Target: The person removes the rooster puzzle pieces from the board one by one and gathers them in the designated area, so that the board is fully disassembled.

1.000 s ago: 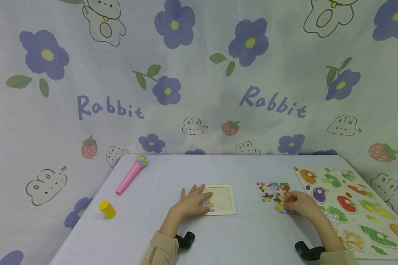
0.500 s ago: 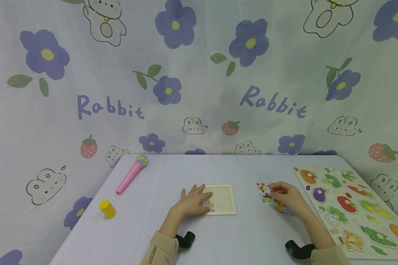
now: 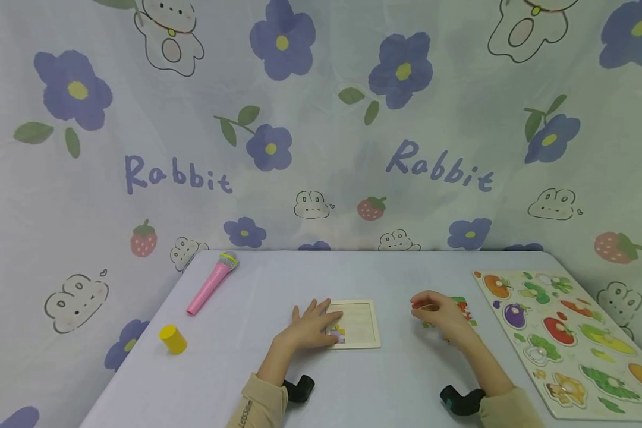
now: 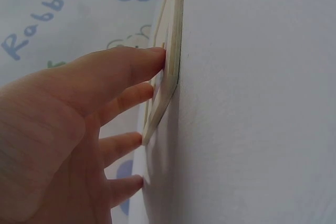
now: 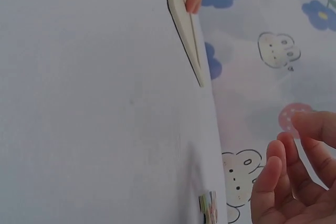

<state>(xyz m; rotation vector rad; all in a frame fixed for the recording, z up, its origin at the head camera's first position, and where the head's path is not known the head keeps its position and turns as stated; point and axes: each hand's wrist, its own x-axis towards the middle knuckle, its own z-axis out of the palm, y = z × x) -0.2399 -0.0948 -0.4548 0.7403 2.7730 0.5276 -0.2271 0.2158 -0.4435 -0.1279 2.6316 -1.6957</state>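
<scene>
My left hand (image 3: 309, 326) rests with spread fingers on the left side of a shallow wooden puzzle tray (image 3: 375, 324). Its thumb (image 4: 142, 62) touches the tray's near edge, beside a few joined puzzle pieces (image 3: 340, 336) in the tray's lower left corner. Over a group of colourful puzzle pieces (image 3: 462, 306) to the right, my right hand (image 3: 443, 315) hovers with loosely bent fingers. In the right wrist view its thumb and fingertips stand apart, and no piece shows between them. The hand hides much of the group in the head view.
A vegetable peg board (image 3: 556, 329) lies at the table's right edge. On the left are a pink toy microphone (image 3: 210, 290) and a yellow cylinder (image 3: 173, 339). Black wrist-worn devices (image 3: 299, 389) sit at both wrists. A patterned cloth hangs behind the table.
My right hand has moved left across the puzzle pieces, from the group's lower right to its left side, uncovering pieces on the right. The left hand stays on the tray.
</scene>
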